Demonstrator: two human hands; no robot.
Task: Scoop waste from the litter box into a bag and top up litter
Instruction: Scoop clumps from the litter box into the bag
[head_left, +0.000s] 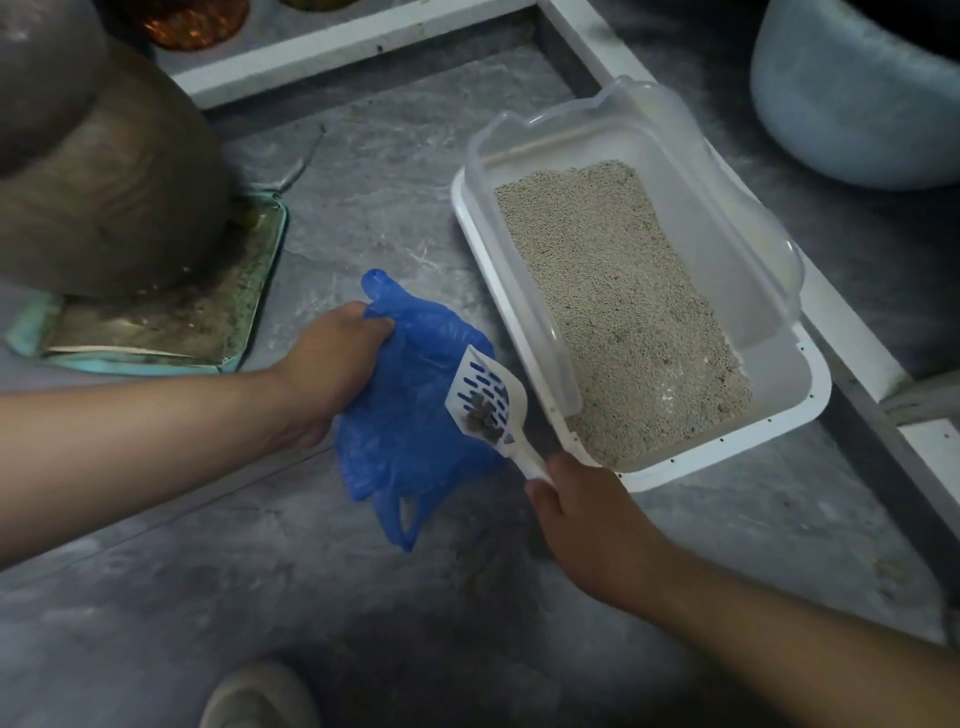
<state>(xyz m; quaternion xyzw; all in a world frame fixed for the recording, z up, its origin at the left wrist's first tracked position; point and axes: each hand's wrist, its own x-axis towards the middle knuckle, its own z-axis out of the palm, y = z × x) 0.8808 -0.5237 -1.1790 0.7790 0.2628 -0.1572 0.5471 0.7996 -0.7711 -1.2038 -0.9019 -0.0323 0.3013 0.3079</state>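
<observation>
A white litter box (808, 384) with a clear plastic rim stands on the grey floor at the right, filled with pale grey litter (613, 296). My left hand (332, 364) grips the top of a crumpled blue plastic bag (410, 431) just left of the box. My right hand (587, 519) holds the handle of a white slotted scoop (488, 400). The scoop lies over the bag with a small dark clump of waste (480, 415) on it.
A large brown pot (104, 171) sits on a dirty green tray (156, 327) at the left. A pale blue tub (852, 93) stands at the top right. White frame rails (363, 41) run behind and beside the box. A shoe toe (260, 696) shows at the bottom.
</observation>
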